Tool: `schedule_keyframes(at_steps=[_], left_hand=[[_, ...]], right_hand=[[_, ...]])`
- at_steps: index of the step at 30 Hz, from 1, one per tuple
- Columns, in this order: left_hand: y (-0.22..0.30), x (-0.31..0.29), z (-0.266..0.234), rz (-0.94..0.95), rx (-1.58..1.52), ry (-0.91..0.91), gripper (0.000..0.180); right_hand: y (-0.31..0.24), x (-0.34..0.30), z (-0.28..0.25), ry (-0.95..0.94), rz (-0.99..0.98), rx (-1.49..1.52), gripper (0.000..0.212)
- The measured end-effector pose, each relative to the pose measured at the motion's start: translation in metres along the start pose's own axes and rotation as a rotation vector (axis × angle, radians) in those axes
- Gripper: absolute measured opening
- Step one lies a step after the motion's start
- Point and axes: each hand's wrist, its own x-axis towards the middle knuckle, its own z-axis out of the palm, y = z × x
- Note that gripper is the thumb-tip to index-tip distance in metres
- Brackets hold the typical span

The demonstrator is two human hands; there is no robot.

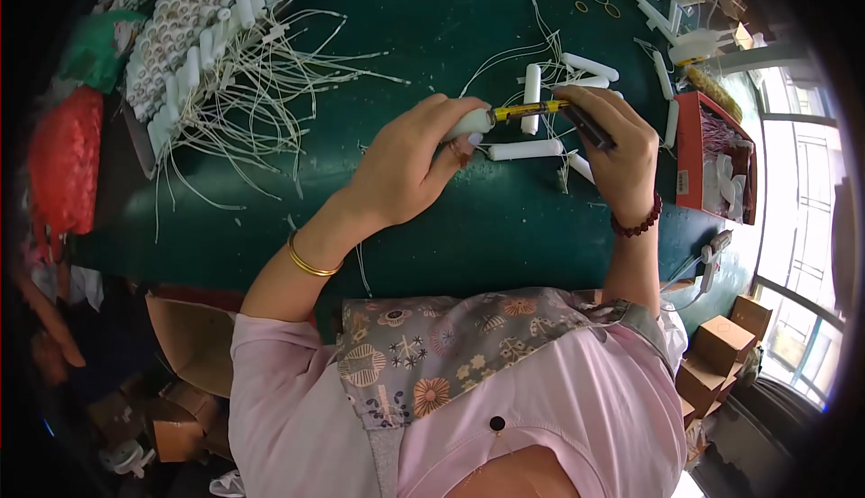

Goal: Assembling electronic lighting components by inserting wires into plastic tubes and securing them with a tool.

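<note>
My left hand (410, 160) grips a short white tube (471, 123) over the green table (432, 29). My right hand (620, 146) holds a yellow-wrapped part (530, 111) at the tube's end, along with a dark slim tool (590, 127). Both hands meet above the table's middle. Loose white tubes (525, 149) with thin white wires lie just beyond and under the hands. A gold bangle circles my left wrist and a dark red bead bracelet my right wrist.
A tray (140, 146) piled with white tubes and trailing wires (261, 83) sits at the far left. A red box (712, 151) with white parts stands at the right. Cardboard boxes (721, 345) lie on the floor by the window. Red and green bags (68, 155) are at the left edge.
</note>
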Motion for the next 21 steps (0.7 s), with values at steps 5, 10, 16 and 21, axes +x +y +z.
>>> schedule_keyframes(at_steps=[5, 10, 16, 21], left_hand=[[-0.002, -0.009, 0.005, 0.031, 0.101, 0.09, 0.032], [0.0, -0.012, 0.007, 0.027, 0.287, 0.047, 0.032], [-0.004, -0.006, 0.009, -0.007, 0.234, 0.142, 0.034], [-0.015, -0.006, 0.005, -0.096, 0.023, 0.169, 0.023]], right_hand=[[-0.007, 0.003, -0.008, 0.016, -0.152, -0.183, 0.027], [-0.015, 0.017, -0.014, -0.025, -0.342, -0.384, 0.028], [-0.009, 0.034, 0.007, -0.032, -0.397, -0.265, 0.035], [-0.044, 0.027, 0.037, -0.33, -0.105, 0.214, 0.057]])
